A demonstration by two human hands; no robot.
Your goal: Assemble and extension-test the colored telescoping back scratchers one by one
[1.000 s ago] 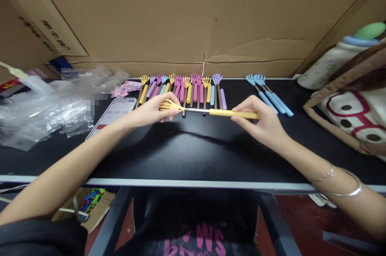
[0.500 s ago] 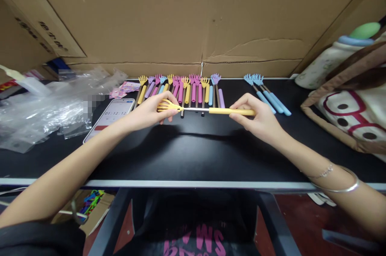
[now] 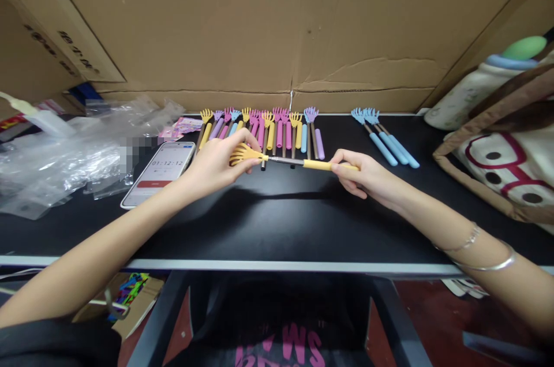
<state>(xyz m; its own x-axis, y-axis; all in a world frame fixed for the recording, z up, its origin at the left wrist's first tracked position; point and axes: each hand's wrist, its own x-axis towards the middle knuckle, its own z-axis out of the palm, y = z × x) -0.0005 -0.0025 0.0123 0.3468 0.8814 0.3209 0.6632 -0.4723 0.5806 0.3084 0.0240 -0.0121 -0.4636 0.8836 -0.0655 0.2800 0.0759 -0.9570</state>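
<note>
A yellow back scratcher [image 3: 318, 164] with a claw-shaped head and a metal rod is held level above the black table. My left hand [image 3: 219, 156] is closed round its claw head. At the other end my right hand [image 3: 357, 175] pinches the yellow handle between thumb and fingers. Behind them lies a row of back scratcher heads on rods and loose coloured handles, among them a pink handle [image 3: 288, 135] and a purple handle [image 3: 319, 143]. To the right of the row rest three blue back scratchers [image 3: 383, 148] with handles on their rods.
A phone [image 3: 160, 173] showing a timer lies left of my left hand, beside a heap of clear plastic bags [image 3: 95, 148]. On the right stand a bottle [image 3: 471, 93] and a bag with a cartoon face [image 3: 511, 165]. Cardboard [image 3: 259, 21] walls the back.
The back scratcher now tilts slightly down to the right. My right hand has moved a little lower and its grip has shifted towards the fingertips. The left hand keeps its hold.
</note>
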